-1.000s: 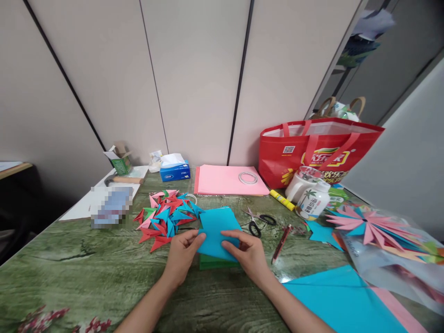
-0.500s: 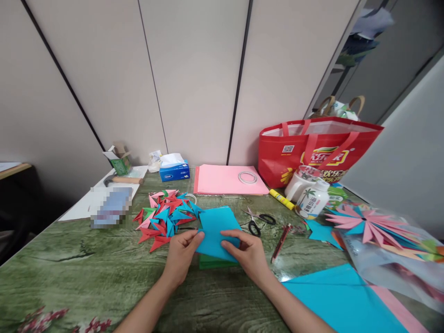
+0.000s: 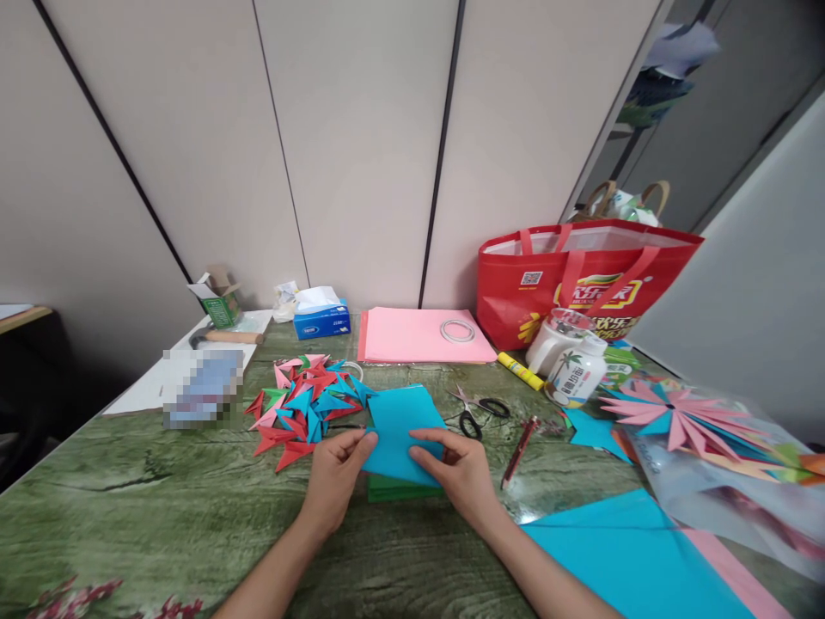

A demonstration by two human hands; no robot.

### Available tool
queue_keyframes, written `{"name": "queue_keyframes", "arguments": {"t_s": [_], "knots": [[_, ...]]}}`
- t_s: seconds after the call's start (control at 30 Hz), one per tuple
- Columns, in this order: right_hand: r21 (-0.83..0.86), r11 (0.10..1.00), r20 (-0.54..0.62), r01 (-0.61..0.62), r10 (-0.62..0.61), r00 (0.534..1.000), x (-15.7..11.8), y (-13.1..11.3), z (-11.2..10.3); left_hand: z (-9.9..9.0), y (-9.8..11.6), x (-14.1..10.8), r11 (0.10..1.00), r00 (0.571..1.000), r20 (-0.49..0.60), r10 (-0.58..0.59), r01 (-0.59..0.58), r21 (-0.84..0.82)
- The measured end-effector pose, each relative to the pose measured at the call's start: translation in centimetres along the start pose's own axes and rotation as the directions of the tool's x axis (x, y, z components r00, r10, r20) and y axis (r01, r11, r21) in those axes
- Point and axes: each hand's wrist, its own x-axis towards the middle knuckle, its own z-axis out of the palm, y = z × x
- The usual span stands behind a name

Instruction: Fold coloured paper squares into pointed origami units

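Note:
A sheet of blue paper (image 3: pixel 392 454) is held between my two hands, over a stack of blue and green paper (image 3: pixel 403 492). My left hand (image 3: pixel 340 464) pinches its left edge between thumb and index finger. At the right edge, my right hand (image 3: pixel 455 464) grips it the same way, fingers bent. Left of the stack lies a heap of folded red, pink, blue and green paper pieces (image 3: pixel 309 404). Black-handled scissors (image 3: pixel 475 411) and a dark red pen (image 3: pixel 519 451) rest to the right.
Pink paper (image 3: pixel 412 335) with a tape roll (image 3: pixel 457 330) on it lies at the back, beside a tissue box (image 3: pixel 322 321). Rightward stand a red bag (image 3: pixel 516 292), a white bottle (image 3: pixel 576 374), a glue stick (image 3: pixel 519 370) and a paper pinwheel shape (image 3: pixel 676 413). A hammer (image 3: pixel 229 336) lies left.
The view has shifted very slightly. Both hands keep the same pinch on the blue sheet, with no clear movement of the paper.

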Motion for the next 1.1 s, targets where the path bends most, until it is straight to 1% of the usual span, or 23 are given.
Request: {"name": "queue_keyframes", "arguments": {"t_s": [0.23,0.43,0.67,0.9,1.1], "knots": [[0.014,1.0,-0.002,0.003,-0.003,1.0,0.04,0.06,-0.03,-0.03,0.17,-0.05,0.998,0.998,0.04,-0.041,0.043,-0.055],[-0.003,1.0,-0.006,0.009,-0.009,1.0,0.09,0.14,-0.02,-0.06,0.13,-0.02,0.998,0.999,0.015,-0.046,0.046,-0.048],[-0.001,1.0,-0.005,0.007,-0.007,1.0,0.1,0.03,0.01,0.09,0.22,-0.03,0.994,0.998,0.007,-0.061,0.062,-0.087],[0.005,1.0,-0.01,-0.015,0.015,1.0,0.08,0.29,0.04,0.11,0.14,-0.13,0.996,0.998,-0.003,-0.065,0.064,-0.068],[-0.008,1.0,-0.012,0.012,-0.012,1.0,0.1,0.12,0.02,0.1,0.14,-0.18,0.997,0.998,-0.009,-0.056,0.056,-0.049]]}}
